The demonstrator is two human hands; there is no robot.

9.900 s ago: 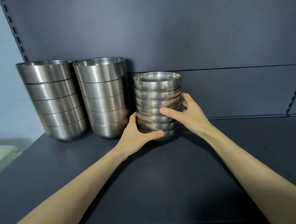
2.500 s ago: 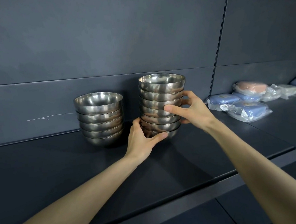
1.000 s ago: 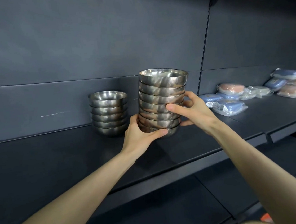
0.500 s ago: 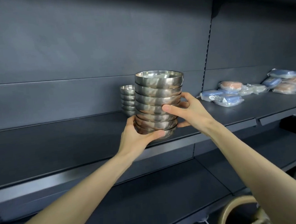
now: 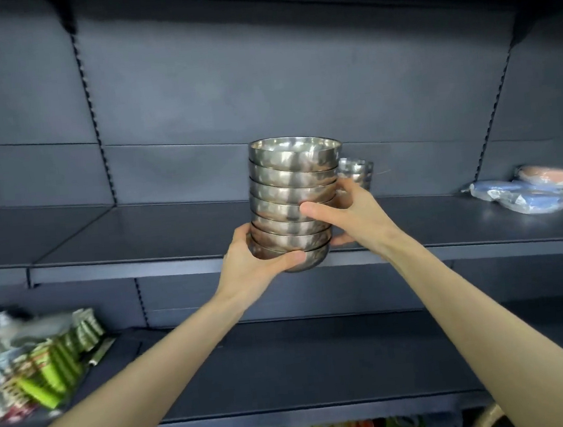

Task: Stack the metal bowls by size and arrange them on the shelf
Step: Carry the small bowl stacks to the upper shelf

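**Two hands on a slick steel stack, off the shelf**

My left hand point(image 5: 257, 267) cups the bottom of the bowl stack point(image 5: 292, 198) from below, with the thumb laid across the front of the lowest bowl. My right hand point(image 5: 352, 216) wraps the stack at mid height, thumb pressed on the front and fingers curled round the far side. Both hands hold the stack and nothing else.

The stack hangs in the air just in front of the shelf point(image 5: 171, 230). Its base sits a little below the shelf's front edge, so it rests on nothing but my palm. The top leans slightly to the right.

I judge this load heavy for its size: nested steel, rigid, and in no danger of breaking. The polished walls look slippery, though, and the bowls only sit inside each other, so the upper ones could slide or rattle if I tilt them. The weight belongs on the palm underneath. The side hand should only steady the column, gripping across several rims and not just one. I would not lift it by the top rim alone.

Behind my right hand a second stack point(image 5: 358, 171) stands on the shelf near the back panel. Wrapped packets point(image 5: 529, 193) lie well apart at the far right, and striped packets point(image 5: 40, 370) sit on the lower shelf point(image 5: 305, 366) to the left.
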